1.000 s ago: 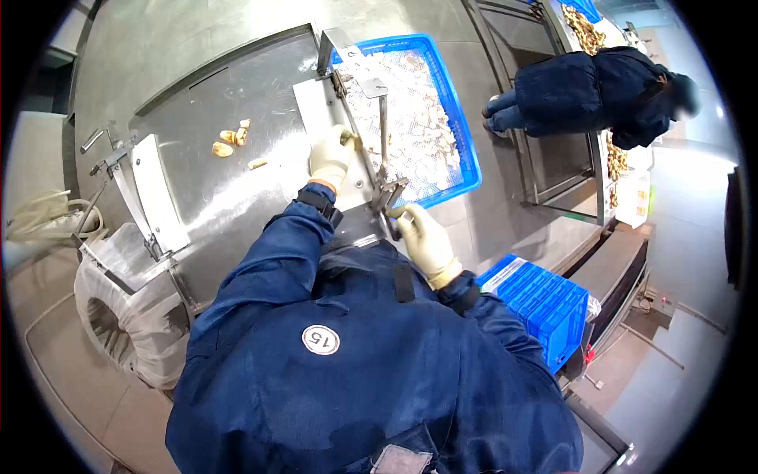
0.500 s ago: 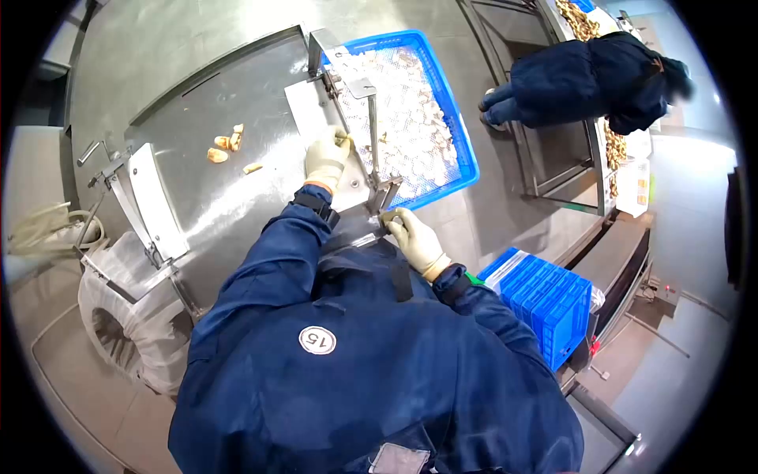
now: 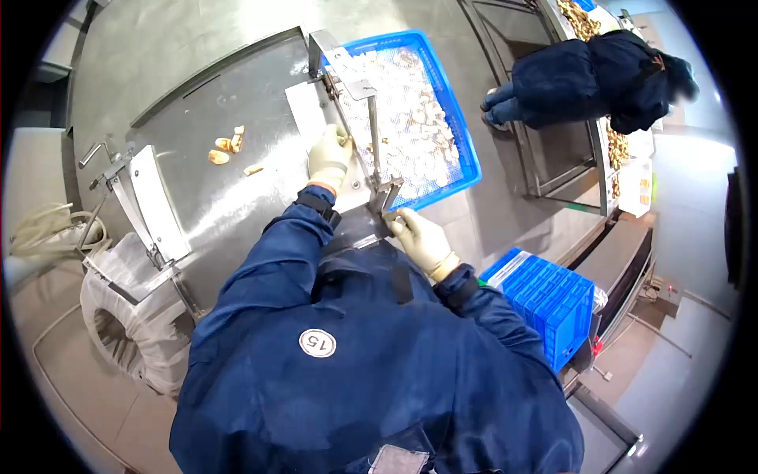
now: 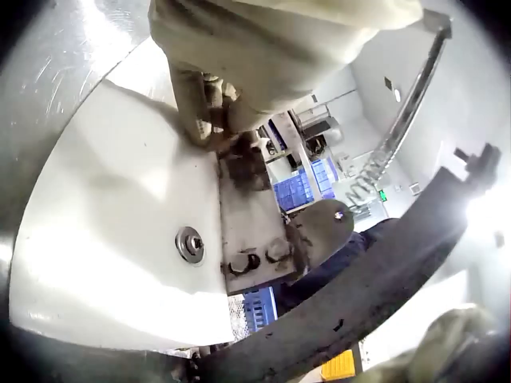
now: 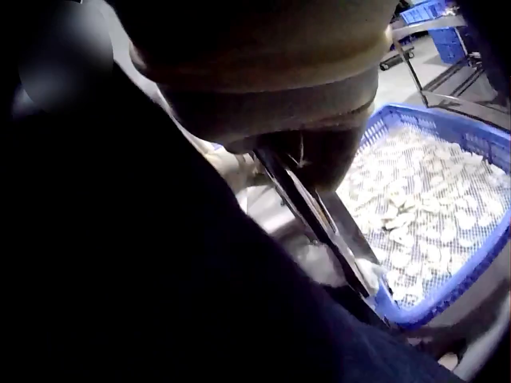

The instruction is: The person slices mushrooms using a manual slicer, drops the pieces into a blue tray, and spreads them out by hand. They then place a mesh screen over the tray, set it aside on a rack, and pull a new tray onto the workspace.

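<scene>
My gloved left hand (image 3: 328,156) is over the white cutting board (image 3: 304,110) of a lever cutter, fingers bent close to the blade side. In the left wrist view its fingertips pinch a small brownish mushroom piece (image 4: 214,89), mostly hidden by the glove. The curved cutter blade (image 4: 351,291) stands raised at an angle beside the board. My gloved right hand (image 3: 422,243) grips the cutter's handle at the near end; in the right wrist view that hand is dark. Several mushroom pieces (image 3: 219,157) lie on the steel table (image 3: 260,87) left of my left hand.
A blue mesh basket (image 3: 466,146) with pale slices stands just beyond the blade. Another lever cutter (image 3: 156,197) is fixed at the table's left. Stacked blue crates (image 3: 545,304) stand right of me. Another person (image 3: 596,83) is by a far table with brown pieces.
My right hand and the handle have shifted slightly, while my left hand stays on the board near the blade. The head view has moved a little.
</scene>
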Demonstrator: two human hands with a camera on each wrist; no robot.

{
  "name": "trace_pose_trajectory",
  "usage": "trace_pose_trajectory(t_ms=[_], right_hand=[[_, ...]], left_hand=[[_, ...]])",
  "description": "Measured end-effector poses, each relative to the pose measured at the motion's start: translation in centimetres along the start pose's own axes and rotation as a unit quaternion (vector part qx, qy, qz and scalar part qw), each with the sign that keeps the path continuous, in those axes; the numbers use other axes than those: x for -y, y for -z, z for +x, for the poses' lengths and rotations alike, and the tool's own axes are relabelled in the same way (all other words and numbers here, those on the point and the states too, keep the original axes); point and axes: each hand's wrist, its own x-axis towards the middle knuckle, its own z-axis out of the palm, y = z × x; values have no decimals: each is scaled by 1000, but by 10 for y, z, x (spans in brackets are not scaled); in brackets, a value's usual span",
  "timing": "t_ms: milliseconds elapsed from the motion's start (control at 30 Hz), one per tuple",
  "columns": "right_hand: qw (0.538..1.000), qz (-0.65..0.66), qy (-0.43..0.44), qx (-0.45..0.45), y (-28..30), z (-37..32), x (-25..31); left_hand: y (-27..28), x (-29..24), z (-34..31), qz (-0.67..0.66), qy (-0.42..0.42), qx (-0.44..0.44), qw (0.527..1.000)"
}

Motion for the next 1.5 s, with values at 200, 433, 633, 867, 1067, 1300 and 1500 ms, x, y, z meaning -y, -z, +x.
trace_pose_trajectory(t_ms=[200, 433, 633, 867, 1067, 1300, 1500], right_hand=[[997, 29, 24, -71, 46, 17, 74], [1000, 5, -15, 8, -18, 0, -16], [996, 93, -11, -4, -14, -2, -6], [999, 19, -46, 15, -19, -2, -17], [996, 88, -26, 5, -17, -2, -13], [999, 44, -31, -2, -20, -1, -11], [997, 78, -29, 0, -29, -3, -28]], left_hand=[[4, -3, -1, 9, 3, 12, 1000], [-16, 20, 16, -92, 102, 24, 990], [-24, 35, 44, -417, 271, 198, 845], [33, -16, -15, -271, -15, 118, 955], [146, 55, -14, 161, -127, -107, 973], [142, 116, -8, 254, 9, -37, 967], [69, 46, 6, -133, 38, 14, 990]])
